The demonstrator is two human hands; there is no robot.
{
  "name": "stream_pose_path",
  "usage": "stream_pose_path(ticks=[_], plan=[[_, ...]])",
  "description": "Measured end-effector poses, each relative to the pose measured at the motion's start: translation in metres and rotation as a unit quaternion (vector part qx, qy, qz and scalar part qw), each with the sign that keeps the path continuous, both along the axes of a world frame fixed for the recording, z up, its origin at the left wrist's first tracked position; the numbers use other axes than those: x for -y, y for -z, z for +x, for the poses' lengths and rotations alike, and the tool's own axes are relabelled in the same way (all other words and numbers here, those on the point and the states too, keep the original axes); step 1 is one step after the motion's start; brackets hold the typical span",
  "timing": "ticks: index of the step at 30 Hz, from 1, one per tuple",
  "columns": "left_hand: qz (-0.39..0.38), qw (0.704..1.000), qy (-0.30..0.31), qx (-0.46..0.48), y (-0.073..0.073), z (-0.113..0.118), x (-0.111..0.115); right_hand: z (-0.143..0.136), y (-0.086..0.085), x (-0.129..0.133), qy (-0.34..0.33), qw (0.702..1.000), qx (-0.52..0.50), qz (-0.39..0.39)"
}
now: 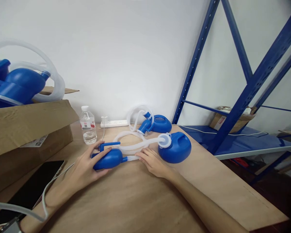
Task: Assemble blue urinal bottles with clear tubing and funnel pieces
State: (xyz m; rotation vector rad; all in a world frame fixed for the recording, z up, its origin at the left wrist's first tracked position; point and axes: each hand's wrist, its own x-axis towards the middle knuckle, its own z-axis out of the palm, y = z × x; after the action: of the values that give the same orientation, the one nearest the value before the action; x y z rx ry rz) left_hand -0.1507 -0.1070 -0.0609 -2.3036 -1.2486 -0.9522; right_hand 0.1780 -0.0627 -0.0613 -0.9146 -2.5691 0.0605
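Observation:
My left hand [87,166] wraps around a blue plastic urinal head [109,158] with a narrow nozzle and a blue handle. A clear flexible tube [133,158] is fitted over or against the nozzle, and my right hand [153,161] pinches it between thumb and fingers just right of the joint. Behind my hands the translucent tube loops around and runs to the white cap [165,140] of a blue urinal bottle [177,149], which lies beside my right hand. How far the tube sits on the nozzle I cannot tell.
A second blue urinal bottle [163,124] with coiled tube stands behind. Left are a cardboard box [31,129] of blue urinal parts, a water bottle [88,126] and a black tablet-like device [31,184]. A power strip [116,123] lies by the wall; blue shelving [252,87] rises right.

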Motion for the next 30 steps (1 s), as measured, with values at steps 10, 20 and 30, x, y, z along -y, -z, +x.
stream_pose_path(ticks=[10, 20, 30], plan=[[0.057, 0.997, 0.047, -0.008, -0.003, 0.012, 0.015, -0.012, 0.008, 0.006, -0.037, 0.996, -0.001, 0.076], [0.15, 0.986, 0.057, -0.054, 0.01, 0.002, 0.019, -0.021, 0.004, 0.018, -0.035, 0.995, 0.032, 0.093], [0.185, 0.979, 0.067, -0.051, 0.003, 0.007, 0.03, -0.03, -0.013, 0.032, -0.015, 0.999, -0.016, -0.045]])
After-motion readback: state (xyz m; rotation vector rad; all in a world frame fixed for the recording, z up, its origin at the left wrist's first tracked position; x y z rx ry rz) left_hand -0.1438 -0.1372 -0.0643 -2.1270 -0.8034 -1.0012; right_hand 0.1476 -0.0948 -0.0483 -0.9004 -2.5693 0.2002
